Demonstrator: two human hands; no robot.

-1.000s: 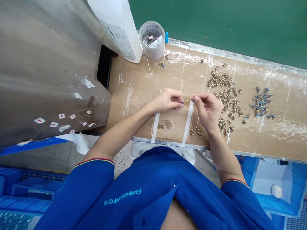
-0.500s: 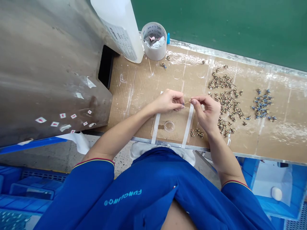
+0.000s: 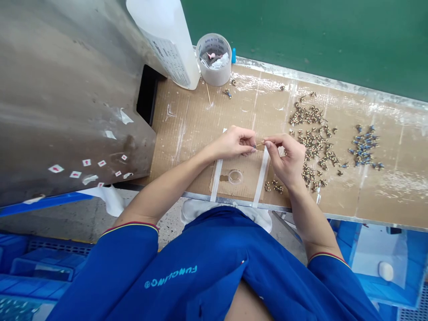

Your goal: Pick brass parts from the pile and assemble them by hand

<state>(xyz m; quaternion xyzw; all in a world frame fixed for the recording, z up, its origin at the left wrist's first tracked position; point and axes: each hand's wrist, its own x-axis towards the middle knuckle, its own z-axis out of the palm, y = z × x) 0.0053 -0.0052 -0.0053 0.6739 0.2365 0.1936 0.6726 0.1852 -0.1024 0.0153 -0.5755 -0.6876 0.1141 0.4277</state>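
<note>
Above the cardboard mat point(image 3: 200, 129), my two hands meet almost fingertip to fingertip. My right hand point(image 3: 288, 157) is closed in a pinch on a toothpick point(image 3: 261, 144), whose tip points left. My left hand point(image 3: 236, 141) is closed too, its thumb and forefinger pinching something tiny at the toothpick's tip, mostly hidden by the fingers. Below them a small clear round dish point(image 3: 235, 177) lies between two white tape strips. Right of my right hand spreads a pile of small brass-coloured metal parts point(image 3: 312, 145); a few more point(image 3: 278, 188) lie near its wrist.
Farther right is a group of blue-and-brass parts point(image 3: 364, 146). At the back stand a tape roll point(image 3: 217, 76) with scraps inside and a white bottle point(image 3: 180, 62); a second toothpick point(image 3: 208, 93) lies before them. A metal panel point(image 3: 76, 111) bounds the left, a green surface point(image 3: 310, 40) the back.
Both hands keep nearly the same pose, with the toothpick still between them. The whole view has shifted very slightly.
</note>
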